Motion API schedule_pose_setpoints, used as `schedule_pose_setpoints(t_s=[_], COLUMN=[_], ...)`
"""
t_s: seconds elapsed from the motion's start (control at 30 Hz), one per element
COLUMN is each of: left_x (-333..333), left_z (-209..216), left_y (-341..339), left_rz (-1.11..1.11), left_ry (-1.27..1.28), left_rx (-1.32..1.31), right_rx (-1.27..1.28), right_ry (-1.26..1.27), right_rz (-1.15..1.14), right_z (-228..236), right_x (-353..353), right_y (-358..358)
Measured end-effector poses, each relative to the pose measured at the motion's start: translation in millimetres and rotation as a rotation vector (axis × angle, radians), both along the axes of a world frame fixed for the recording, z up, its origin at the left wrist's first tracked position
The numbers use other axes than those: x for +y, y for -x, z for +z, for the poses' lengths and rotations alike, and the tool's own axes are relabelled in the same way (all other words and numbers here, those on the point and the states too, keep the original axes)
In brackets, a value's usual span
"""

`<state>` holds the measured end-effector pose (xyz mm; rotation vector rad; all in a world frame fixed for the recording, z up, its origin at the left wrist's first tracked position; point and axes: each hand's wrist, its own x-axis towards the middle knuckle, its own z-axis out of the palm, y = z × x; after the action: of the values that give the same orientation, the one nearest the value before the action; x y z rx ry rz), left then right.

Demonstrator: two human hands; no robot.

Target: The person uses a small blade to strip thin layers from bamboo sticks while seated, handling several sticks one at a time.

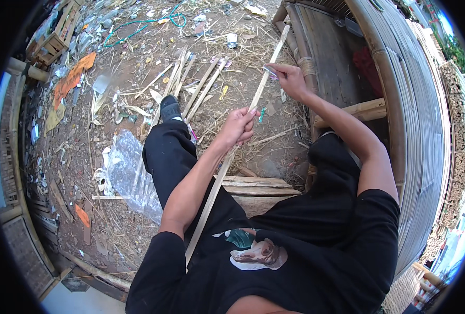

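A long, pale bamboo strip (260, 90) slants from the upper right, between my arms, down to my lap. My left hand (237, 127) is closed around its middle. Higher up, beside the strip's far part, my right hand (294, 83) has its fingers pinched together. A small greyish edge shows at those fingertips, against the strip; it is too small to name. The strip's lower length passes over my left thigh and ends near my shirt.
Several bamboo strips (207, 88) lie by my shoe (170, 108). Clear plastic sheeting (130, 170), an orange sheet (74, 78) and a green cord (147, 22) litter the dirt. A bamboo bench frame (391, 78) stands close on my right. Wooden boards (256, 189) lie between my legs.
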<state>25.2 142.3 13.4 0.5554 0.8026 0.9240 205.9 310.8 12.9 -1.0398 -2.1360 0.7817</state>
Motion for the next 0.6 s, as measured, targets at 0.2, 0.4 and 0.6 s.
schedule_pose_setpoints(t_s=[0.2,0.4,0.6], left_x=[6,-3,-2], left_z=[1,9,5], left_y=[6,1,5], left_rz=[0.067,-0.018,-0.006], left_ry=[0.001,-0.011,-0.022], left_rx=[0.039,0.012,0.043], right_rx=[-0.091,-0.095,-0.082], right_ry=[-0.105,-0.157,-0.168], right_rz=[0.144,0.027,0.094], right_z=[24,25,12], right_x=[-16,13,-24], right_y=[19,4,18])
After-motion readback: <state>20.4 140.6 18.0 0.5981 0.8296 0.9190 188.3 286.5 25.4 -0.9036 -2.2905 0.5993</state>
